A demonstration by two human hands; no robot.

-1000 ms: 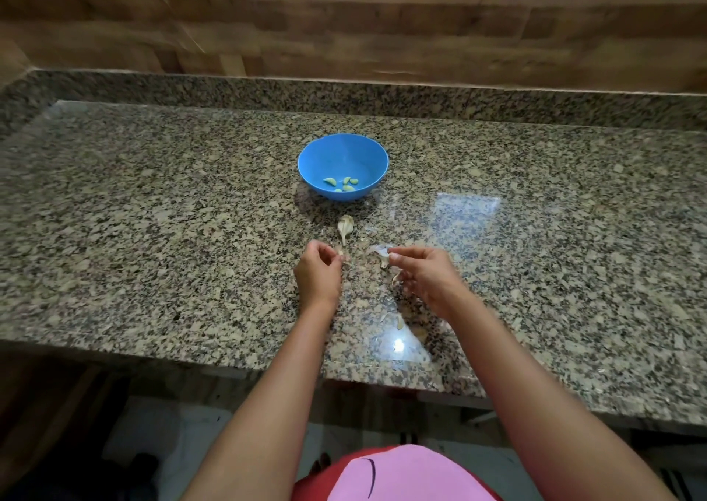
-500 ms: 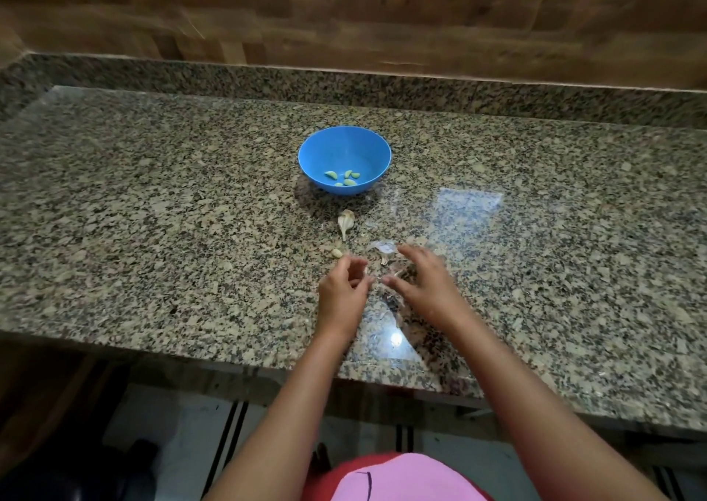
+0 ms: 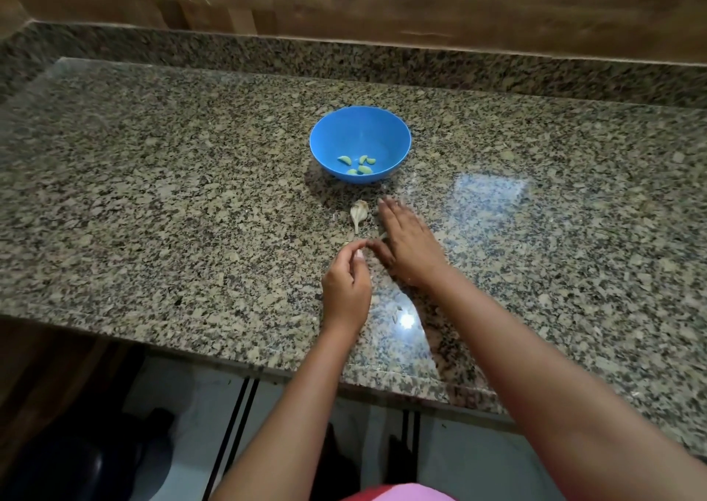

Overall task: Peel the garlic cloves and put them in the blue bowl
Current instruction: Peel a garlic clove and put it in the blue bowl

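The left hand (image 3: 346, 284) pinches something small, probably a clove, nearer the person than the blue bowl (image 3: 360, 143). The right hand (image 3: 405, 246), fingers spread flat, reaches beside the garlic remnant (image 3: 358, 212) and could sweep loose pieces across the tabletop (image 3: 153, 194)

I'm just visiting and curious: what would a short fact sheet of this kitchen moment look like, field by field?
Surface: speckled granite counter
Container: blue bowl, upright, beyond the hands
In the bowl: about five peeled cloves
On the counter: garlic piece with stem, between bowl and hands
Left hand: fingers curled, fingertips pinched together; what they hold is too small to tell
Right hand: fingers straight, stretched toward the garlic piece with stem
Scraps: pale skin bits near the front edge
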